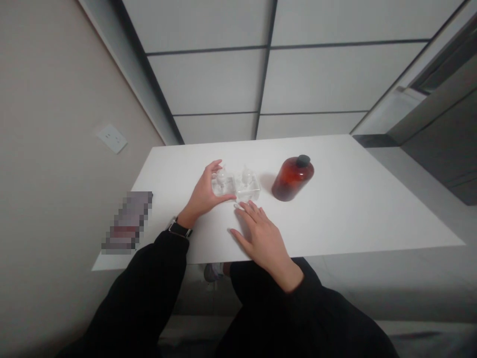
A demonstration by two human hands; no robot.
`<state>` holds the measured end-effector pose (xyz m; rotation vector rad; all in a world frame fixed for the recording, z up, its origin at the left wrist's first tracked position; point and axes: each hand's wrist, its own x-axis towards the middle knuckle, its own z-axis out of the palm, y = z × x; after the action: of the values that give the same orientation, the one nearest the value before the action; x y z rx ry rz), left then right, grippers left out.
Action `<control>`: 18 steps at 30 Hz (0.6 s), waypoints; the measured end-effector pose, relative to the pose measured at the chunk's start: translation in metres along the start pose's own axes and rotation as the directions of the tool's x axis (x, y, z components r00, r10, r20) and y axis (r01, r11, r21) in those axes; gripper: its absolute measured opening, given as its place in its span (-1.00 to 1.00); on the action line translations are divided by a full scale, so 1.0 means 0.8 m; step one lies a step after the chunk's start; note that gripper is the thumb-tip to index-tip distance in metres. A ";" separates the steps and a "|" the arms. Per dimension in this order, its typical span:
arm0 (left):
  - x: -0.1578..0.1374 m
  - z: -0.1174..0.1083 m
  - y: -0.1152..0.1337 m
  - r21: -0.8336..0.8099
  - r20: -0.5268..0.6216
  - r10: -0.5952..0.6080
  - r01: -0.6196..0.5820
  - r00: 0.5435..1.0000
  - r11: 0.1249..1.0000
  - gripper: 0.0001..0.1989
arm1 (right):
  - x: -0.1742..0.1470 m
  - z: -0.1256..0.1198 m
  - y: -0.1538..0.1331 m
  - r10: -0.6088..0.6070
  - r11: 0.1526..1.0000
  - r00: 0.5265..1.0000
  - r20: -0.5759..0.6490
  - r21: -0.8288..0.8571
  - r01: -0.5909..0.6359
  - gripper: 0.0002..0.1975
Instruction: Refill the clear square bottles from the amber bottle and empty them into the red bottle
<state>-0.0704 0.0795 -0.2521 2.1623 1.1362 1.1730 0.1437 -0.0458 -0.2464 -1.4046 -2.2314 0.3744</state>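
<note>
Pale wall panels [309, 79] rise behind the far edge of a white bench [357, 214], and a wall socket [113, 138] sits on the wall to its left. Near the middle of the bench, a little left of centre, a clear left vessel [227, 186] and a clear right vessel [248, 190] stand side by side, squarish, each with a pale rounded piece at its top. They look joined or touching; which, I cannot tell.

The left hand [204, 194] curves wide around the left vessel, thumb along its front and fingers behind — whether it presses, I cannot tell. The right hand [263, 238] lies low in front of the right vessel, fingers loosely together, thumb spread away, gripping nothing that I can make out.

As for progress, the pair seems already lined up, while the handling itself looks unfinished, since one hand is wrapped about the left vessel. How much is left does not show, nor can I tell what either vessel contains. To their right, nearer the far edge than the near one, an amber bottle [290, 180] stands apart from both hands — its dark cap [303, 160] on. Toward the near left corner lies a pixelated item [128, 223].
</note>
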 end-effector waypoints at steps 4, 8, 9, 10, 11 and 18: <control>0.002 0.002 -0.003 -0.010 -0.002 0.001 -0.002 1.000 1.000 0.10 | 0.003 0.002 0.005 0.001 1.000 1.000 -0.011 -0.003 -0.001 -0.49; 0.002 0.003 -0.002 -0.002 -0.024 0.006 -0.006 1.000 1.000 0.11 | 0.001 0.004 0.008 0.015 0.998 0.999 -0.033 -0.058 -0.017 -0.48; 0.001 0.004 -0.002 -0.001 -0.023 0.007 -0.007 1.000 1.000 0.11 | -0.002 0.004 0.010 0.019 0.997 0.999 -0.043 -0.071 -0.023 -0.48; 0.001 0.003 -0.002 0.000 -0.015 0.014 -0.014 1.000 1.000 0.11 | -0.005 0.003 0.013 0.028 0.996 0.998 -0.058 -0.086 -0.033 -0.48; 0.000 0.002 -0.002 -0.002 0.001 0.027 -0.027 1.000 1.000 0.12 | -0.010 0.003 0.016 0.046 0.993 0.996 -0.080 -0.103 -0.054 -0.49; -0.005 -0.016 -0.020 -0.016 0.124 0.022 -0.020 0.992 1.000 0.20 | -0.031 0.006 0.032 0.231 0.945 0.946 -0.229 -0.179 -0.274 -0.46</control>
<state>-0.0895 0.0848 -0.2580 2.2080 1.0506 1.0360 0.1699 -0.0568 -0.2689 -1.7642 -1.9720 0.0720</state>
